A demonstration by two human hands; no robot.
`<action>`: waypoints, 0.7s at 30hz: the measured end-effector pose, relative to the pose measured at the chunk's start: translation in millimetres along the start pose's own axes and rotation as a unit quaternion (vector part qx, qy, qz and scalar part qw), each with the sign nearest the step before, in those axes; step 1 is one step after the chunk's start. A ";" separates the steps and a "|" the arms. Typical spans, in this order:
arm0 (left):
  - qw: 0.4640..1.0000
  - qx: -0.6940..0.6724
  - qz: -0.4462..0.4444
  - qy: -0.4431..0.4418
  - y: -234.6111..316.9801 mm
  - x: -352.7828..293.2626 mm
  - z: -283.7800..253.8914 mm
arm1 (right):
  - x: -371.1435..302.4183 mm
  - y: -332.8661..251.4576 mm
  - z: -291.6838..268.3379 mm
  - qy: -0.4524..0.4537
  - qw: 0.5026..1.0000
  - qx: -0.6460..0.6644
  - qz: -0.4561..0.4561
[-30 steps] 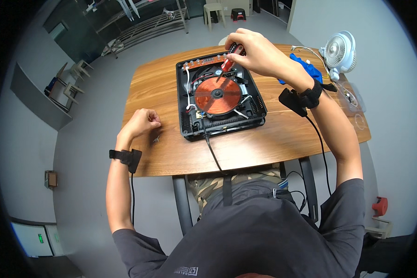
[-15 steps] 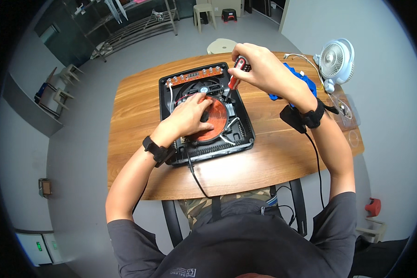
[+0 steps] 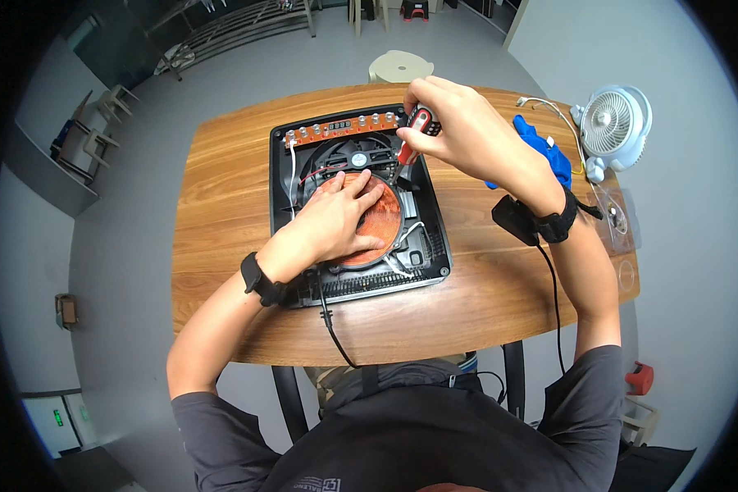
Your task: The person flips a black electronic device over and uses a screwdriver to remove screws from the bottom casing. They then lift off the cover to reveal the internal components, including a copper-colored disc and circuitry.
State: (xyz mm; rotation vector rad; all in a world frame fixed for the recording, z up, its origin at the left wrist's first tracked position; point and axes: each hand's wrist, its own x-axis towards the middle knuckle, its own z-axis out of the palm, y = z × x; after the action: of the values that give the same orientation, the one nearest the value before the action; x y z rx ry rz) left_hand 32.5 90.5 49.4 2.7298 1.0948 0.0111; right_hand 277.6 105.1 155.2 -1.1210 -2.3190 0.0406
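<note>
An opened induction cooker (image 3: 440, 264) lies on the wooden table, its black housing showing the parts inside. My left hand (image 3: 336, 217) rests with spread fingers on the round copper coil (image 3: 383, 215). My right hand (image 3: 459, 127) is wrapped round the handle of a red and black screwdriver (image 3: 407, 150). The tool points steeply down at the coil's upper right edge; its tip is too small to make out there. Above the coil sit a black cooling fan (image 3: 336, 152) and an orange circuit board (image 3: 320, 134) with a small display and several round buttons.
A blue cloth (image 3: 549, 152) lies right of the cooker. Beyond it stands a light blue fan (image 3: 613, 123), with a clear plastic tray (image 3: 619, 217) and cables nearby. The cooker's black power cord (image 3: 326, 316) hangs over the near table edge. A stool (image 3: 400, 66) stands behind the table.
The whole view has shifted a little. My left hand's fingers are spread wider on the coil. My right hand still holds the screwdriver at nearly the same spot.
</note>
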 end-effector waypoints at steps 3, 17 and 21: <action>1.000 -0.002 0.001 0.002 0.4 -2.6 1.2 | 0.9 2.4 3.6 -0.001 1.000 0.005 0.004; 1.000 -0.011 -0.007 -0.001 -0.5 -3.4 3.0 | 3.1 4.6 5.8 0.004 1.000 -0.011 0.000; 1.000 -0.011 -0.008 -0.002 0.9 -3.6 2.8 | 1.0 11.7 7.4 0.009 1.000 -0.012 0.004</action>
State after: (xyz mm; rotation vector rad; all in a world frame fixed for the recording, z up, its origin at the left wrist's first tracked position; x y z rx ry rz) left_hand 30.7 86.9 47.0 2.7010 1.1081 0.0137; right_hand 281.8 115.0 146.5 -1.1387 -2.3054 0.0065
